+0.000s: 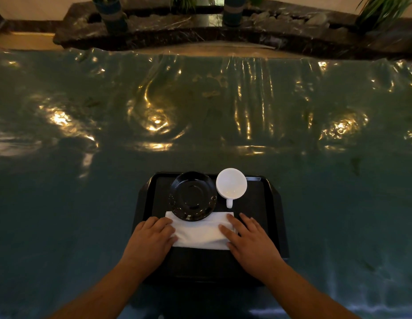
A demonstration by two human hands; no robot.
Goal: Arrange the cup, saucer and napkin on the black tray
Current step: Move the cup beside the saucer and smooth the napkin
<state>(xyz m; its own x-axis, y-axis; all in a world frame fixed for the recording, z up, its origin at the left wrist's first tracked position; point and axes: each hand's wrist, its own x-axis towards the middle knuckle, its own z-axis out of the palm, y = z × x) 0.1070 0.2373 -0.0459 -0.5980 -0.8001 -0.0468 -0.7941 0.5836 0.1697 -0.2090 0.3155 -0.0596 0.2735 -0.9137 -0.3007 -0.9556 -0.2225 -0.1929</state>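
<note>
A black tray (267, 203) lies on the table right in front of me. On its far left part rests a black saucer (193, 195), empty, its near rim overlapping a folded white napkin (200, 233). To the saucer's right stands a white cup (231, 184), upright and empty, handle pointing toward me. The napkin lies flat across the tray's middle. My left hand (152, 238) presses on the napkin's left end with fingers bent. Over the right end, my right hand (248, 238) lies flat with fingers spread.
A shiny dark green cloth (200, 111) with wrinkles covers the whole table. Beyond its far edge runs a dark stone ledge (200, 28) with potted plants and pebbles.
</note>
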